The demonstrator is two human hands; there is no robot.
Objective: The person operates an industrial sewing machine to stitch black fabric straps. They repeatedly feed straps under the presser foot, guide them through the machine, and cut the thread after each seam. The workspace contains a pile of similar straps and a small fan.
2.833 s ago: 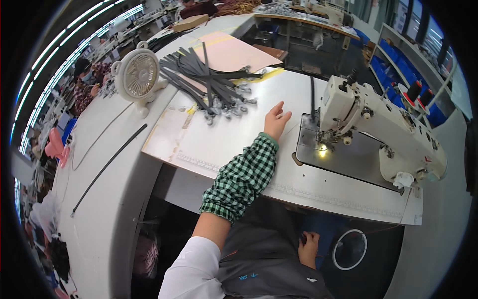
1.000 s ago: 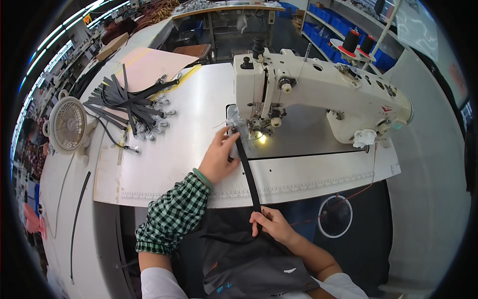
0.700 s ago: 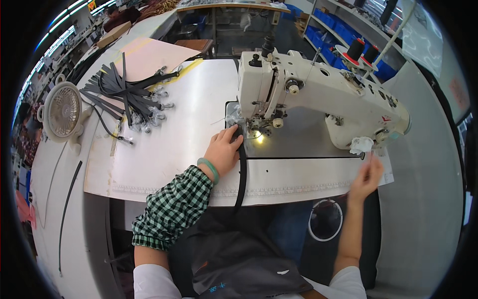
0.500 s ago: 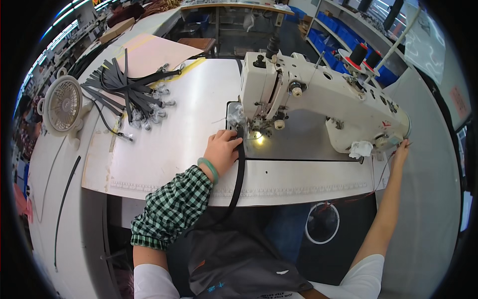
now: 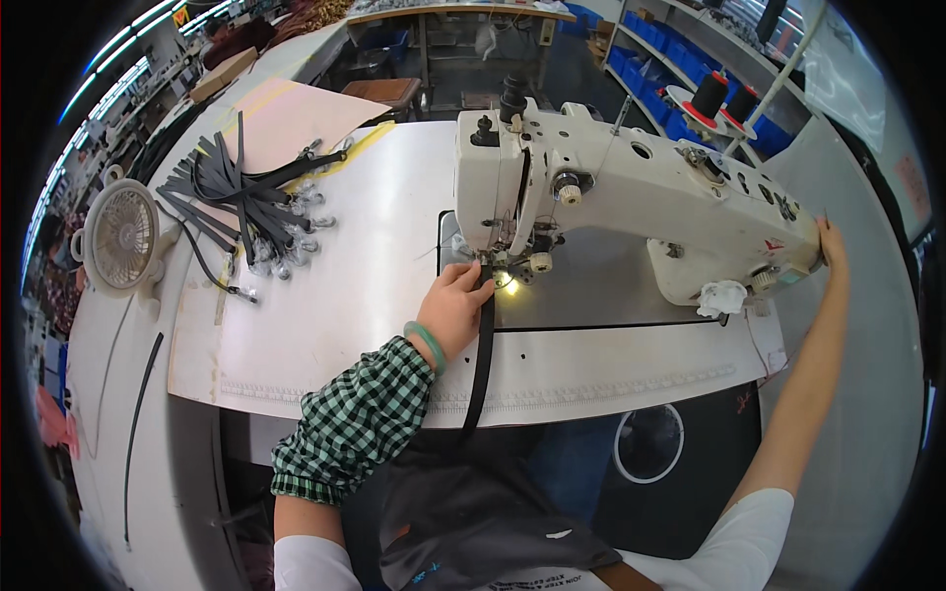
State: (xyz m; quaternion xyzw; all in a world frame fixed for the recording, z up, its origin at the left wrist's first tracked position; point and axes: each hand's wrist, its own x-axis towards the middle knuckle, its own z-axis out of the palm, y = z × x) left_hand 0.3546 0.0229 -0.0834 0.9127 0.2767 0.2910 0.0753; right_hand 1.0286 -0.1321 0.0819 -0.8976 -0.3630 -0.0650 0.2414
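Your white sewing table (image 5: 365, 340) carries the cream sewing machine (image 5: 631, 182) along its right side. A bundle of dark straps (image 5: 248, 207), many with clear-wrapped ends, fans out toward the table's far left corner. Your right hand (image 5: 833, 244) has moved higher up the machine's right end; whether it grips anything there, I cannot tell. Your left hand (image 5: 453, 310) has come in tighter beside the presser-foot assembly (image 5: 502, 258), clamped down on one black strap (image 5: 481, 374). That strap runs from the presser-foot assembly toward you and past the table's front edge. Its far end now appears to sit at the stitching point, suggesting that your left hand is steadying it in position.
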